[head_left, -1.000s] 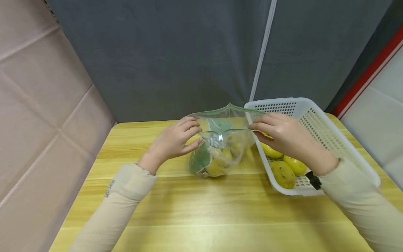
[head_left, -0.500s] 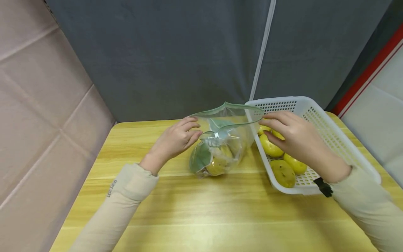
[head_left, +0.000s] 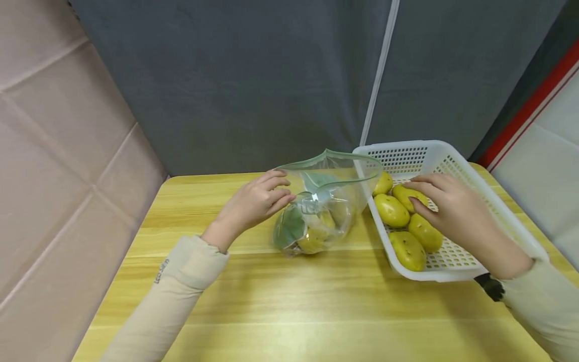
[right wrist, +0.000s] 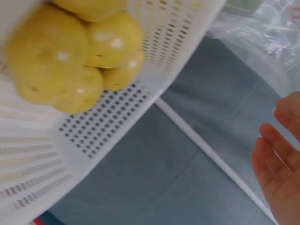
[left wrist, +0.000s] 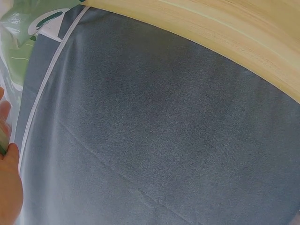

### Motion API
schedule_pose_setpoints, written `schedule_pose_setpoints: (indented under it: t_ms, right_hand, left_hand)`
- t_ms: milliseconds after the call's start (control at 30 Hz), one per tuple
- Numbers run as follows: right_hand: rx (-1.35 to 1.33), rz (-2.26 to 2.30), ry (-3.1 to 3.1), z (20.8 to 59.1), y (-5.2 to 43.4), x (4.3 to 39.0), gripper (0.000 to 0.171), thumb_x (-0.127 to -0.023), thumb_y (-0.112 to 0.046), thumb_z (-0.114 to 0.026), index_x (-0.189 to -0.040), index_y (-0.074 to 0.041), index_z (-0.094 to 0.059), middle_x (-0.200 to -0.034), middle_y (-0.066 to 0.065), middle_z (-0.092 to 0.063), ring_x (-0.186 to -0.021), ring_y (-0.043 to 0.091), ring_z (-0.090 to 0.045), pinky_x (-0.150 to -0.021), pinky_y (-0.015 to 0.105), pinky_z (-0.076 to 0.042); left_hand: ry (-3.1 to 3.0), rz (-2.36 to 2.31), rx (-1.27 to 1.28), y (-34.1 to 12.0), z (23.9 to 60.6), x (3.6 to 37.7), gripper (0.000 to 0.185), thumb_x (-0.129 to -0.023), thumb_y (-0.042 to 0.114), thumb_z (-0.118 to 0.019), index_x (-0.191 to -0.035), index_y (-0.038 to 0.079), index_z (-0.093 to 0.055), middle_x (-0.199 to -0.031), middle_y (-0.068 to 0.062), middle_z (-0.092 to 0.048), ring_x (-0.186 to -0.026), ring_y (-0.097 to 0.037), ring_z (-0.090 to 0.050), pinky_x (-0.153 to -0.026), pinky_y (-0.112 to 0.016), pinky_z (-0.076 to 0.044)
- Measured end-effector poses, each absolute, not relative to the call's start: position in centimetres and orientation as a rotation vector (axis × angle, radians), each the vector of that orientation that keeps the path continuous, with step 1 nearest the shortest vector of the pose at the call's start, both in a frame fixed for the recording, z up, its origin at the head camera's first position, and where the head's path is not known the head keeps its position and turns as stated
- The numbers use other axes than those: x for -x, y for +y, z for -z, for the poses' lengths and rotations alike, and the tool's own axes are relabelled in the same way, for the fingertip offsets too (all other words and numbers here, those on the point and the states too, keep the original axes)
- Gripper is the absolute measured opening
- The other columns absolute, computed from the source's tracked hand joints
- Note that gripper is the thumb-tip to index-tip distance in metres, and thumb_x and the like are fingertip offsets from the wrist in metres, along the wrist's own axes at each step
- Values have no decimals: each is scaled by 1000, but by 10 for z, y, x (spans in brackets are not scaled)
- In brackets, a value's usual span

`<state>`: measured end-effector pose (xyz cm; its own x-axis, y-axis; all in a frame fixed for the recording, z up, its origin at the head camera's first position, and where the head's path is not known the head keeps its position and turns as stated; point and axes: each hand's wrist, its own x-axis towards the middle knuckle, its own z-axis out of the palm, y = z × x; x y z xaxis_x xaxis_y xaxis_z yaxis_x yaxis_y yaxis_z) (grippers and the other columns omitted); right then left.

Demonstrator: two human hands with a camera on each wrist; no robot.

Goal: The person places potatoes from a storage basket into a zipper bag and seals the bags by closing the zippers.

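My left hand (head_left: 255,201) pinches the left edge of a clear zip bag (head_left: 338,213) with green rim and patches. The bag stands on the table, its mouth spread, with yellow potatoes (head_left: 312,240) inside. Over the white basket (head_left: 499,198) hovers my right hand (head_left: 457,213), fingers loosely bent and holding nothing. Below and left of its fingertips lie several potatoes (head_left: 391,211). In the left wrist view only part of the left hand (left wrist: 9,187) shows, by the bag. The right wrist view has the right hand (right wrist: 281,164) apart from the potatoes (right wrist: 47,56).
The perforated basket stands on the right of the wooden table (head_left: 289,306), close beside the bag. A grey curtain (head_left: 235,90) hangs behind the table's back edge. Pale padded walls (head_left: 68,176) flank both sides.
My right hand has let go of the bag's right edge and moved right and down over the basket, uncovering more potatoes. The left hand stays nearly still at the bag.
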<state>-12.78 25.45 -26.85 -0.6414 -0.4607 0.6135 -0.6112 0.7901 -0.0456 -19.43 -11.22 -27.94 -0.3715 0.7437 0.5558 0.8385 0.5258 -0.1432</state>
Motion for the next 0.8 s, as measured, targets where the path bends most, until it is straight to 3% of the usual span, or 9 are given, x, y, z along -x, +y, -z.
schedule_pose_setpoints:
  t_ms: [67, 133, 200, 233, 433, 633, 800]
  right_hand:
    - [-756, -307, -2438, 274, 261, 127, 43, -97, -38, -52, -103, 1, -68, -98, 19, -67, -91, 36, -61, -76, 50, -51]
    - [-721, -282, -2510, 279, 267, 127, 29, -87, -23, -69, -104, 1, -68, -99, 20, -67, -92, 37, -61, -77, 53, -52]
    - [-694, -254, -2587, 285, 272, 126, 36, -73, -7, -79, -106, 1, -68, -101, 20, -67, -94, 38, -62, -77, 54, -53]
    - [-677, -242, -2629, 287, 274, 126, 41, -67, -4, -80, -106, 1, -67, -102, 21, -67, -95, 39, -62, -76, 55, -53]
    - [-573, -185, -2908, 301, 285, 128, 46, -77, -12, -75, -119, 1, -62, -115, 29, -60, -102, 44, -58, -69, 54, -55]
    - [-534, -196, -3136, 313, 295, 134, 56, -79, -15, -73, -128, 5, -54, -125, 38, -49, -109, 55, -50, -85, 64, -49]
    - [-543, -198, -3206, 324, 303, 137, 60, -78, -18, -75, -129, 4, -52, -127, 39, -47, -109, 57, -50, -85, 66, -47]
  left_hand:
    - [-2198, 228, 1282, -112, 280, 194, 16, -88, 22, -67, -88, 7, -73, -102, -8, -70, -112, -24, -62, -96, -32, -54]
    - [-2202, 232, 1282, -112, 280, 194, 17, -87, 23, -68, -88, 7, -73, -102, -8, -71, -112, -24, -62, -96, -32, -54]
    - [-2209, 233, 1280, -112, 280, 194, 17, -87, 24, -68, -88, 8, -73, -102, -7, -71, -112, -24, -62, -96, -32, -54]
    - [-2212, 231, 1279, -112, 280, 194, 17, -87, 24, -68, -88, 8, -73, -102, -7, -71, -112, -23, -62, -96, -32, -54]
    - [-2210, 224, 1282, -112, 281, 194, 18, -87, 24, -68, -91, 8, -73, -100, -6, -72, -113, -24, -62, -99, -32, -53]
    - [-2222, 224, 1267, -113, 280, 193, 21, -88, 24, -66, -101, 7, -72, -99, -4, -72, -113, -24, -62, -101, -33, -51]
    - [-2232, 214, 1249, -113, 280, 193, 22, -89, 25, -65, -104, 9, -71, -103, -3, -72, -113, -23, -62, -99, -32, -52]
